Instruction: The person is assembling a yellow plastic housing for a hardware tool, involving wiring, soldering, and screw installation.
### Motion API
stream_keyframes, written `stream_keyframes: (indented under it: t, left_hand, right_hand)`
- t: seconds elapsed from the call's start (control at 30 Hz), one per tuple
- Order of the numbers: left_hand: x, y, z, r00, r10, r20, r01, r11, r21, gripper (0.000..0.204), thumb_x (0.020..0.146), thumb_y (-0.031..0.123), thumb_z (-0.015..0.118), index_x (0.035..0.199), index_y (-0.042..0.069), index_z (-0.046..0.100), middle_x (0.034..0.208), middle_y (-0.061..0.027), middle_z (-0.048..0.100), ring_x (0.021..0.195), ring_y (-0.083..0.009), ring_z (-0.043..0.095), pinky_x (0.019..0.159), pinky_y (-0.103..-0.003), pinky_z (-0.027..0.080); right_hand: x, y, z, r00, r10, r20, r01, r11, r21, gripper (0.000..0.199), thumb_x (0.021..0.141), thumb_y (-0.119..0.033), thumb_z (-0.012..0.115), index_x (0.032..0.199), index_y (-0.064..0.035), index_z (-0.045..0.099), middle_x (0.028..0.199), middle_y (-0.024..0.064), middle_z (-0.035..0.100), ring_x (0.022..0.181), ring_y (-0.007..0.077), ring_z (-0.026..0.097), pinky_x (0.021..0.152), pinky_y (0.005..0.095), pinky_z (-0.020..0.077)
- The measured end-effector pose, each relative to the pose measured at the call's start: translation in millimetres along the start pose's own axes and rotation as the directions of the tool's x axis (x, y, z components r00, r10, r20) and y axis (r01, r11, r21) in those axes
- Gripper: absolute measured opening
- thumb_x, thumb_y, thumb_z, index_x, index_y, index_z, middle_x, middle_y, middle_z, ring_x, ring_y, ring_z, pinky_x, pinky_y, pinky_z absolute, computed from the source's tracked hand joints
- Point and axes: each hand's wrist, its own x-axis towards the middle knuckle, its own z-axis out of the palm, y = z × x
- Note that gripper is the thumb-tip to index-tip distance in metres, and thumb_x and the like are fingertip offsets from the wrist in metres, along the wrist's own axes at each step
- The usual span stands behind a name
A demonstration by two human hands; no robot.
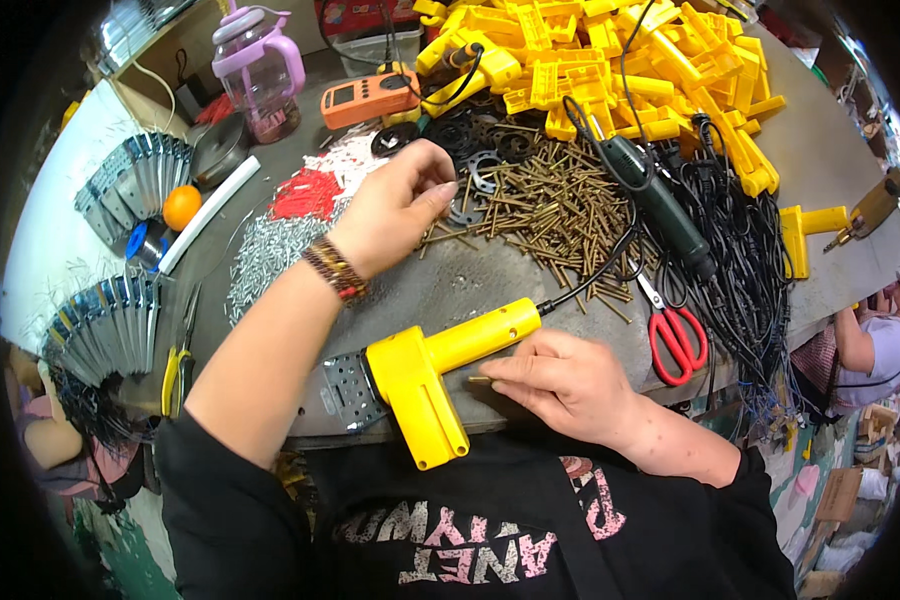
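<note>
Currently | yellow casing (410, 388) beside right hand (562, 386), pinching brass-coloured pin (480, 379) | left hand (395, 207) beyond casing, curled, grip unclear

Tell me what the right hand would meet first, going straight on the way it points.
Probably the yellow tool housing: the right hand, holding a brass-coloured pin, points left at it, though depth is unclear.

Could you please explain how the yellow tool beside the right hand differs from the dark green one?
The yellow tool is angled; the dark green tool is straight. The yellow tool has a perforated plate; the dark green tool shows none. A black cord shows at one end of each.
</note>
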Motion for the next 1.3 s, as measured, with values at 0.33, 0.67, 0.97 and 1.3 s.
stream_keyframes:
  t: [0.33,0.67,0.97,1.3]
  left_hand:
    - [-77,51,-15,0.920,-0.315,0.233,0.328,0.944,-0.018,0.014,0.089,0.013,0.067,0.093,0.000,0.069,0.082,-0.0022,0.067,0.074,-0.0070,0.060,0.069,-0.025,0.050]
    - [-85,17,11,0.997,0.047,0.055,-0.057,0.978,0.201,0.018,0.091,0.015,0.060,0.103,0.004,0.068,0.093,-0.0150,0.067,0.087,-0.0315,0.064,0.080,-0.038,0.050]
    - [-82,24,13,1.000,0.004,-0.015,-0.003,0.997,0.082,0.024,0.086,0.008,0.065,0.110,0.005,0.060,0.079,-0.0124,0.063,0.071,-0.0284,0.063,0.066,-0.037,0.049]
    - [-81,20,13,0.994,0.038,0.098,-0.057,0.979,0.196,0.024,0.084,0.013,0.064,0.107,0.009,0.059,0.071,-0.0085,0.058,0.075,-0.0313,0.059,0.070,-0.043,0.047]
  right_hand:
    - [30,-9,6,0.995,-0.102,0.022,0.104,0.967,-0.232,0.016,0.071,-0.012,0.079,0.083,-0.0095,0.069,0.075,0.0033,0.060,0.063,0.0227,0.062,0.056,0.0333,0.0506]
    - [45,-12,7,0.985,-0.148,0.087,0.163,0.965,-0.205,0.018,0.070,-0.008,0.079,0.086,-0.0082,0.069,0.074,0.0042,0.059,0.062,0.0232,0.062,0.056,0.0336,0.0508]
    - [53,-6,13,0.965,-0.198,0.170,0.226,0.960,-0.166,0.013,0.075,-0.010,0.066,0.087,-0.0080,0.066,0.086,0.0043,0.061,0.075,0.0222,0.064,0.064,0.0333,0.0538]
    - [61,-68,1,0.610,-0.615,0.500,0.638,0.755,0.151,0.039,0.082,-0.028,0.061,0.119,-0.0205,0.067,0.119,-0.0034,0.064,0.097,0.0114,0.061,0.079,0.0222,0.0448]
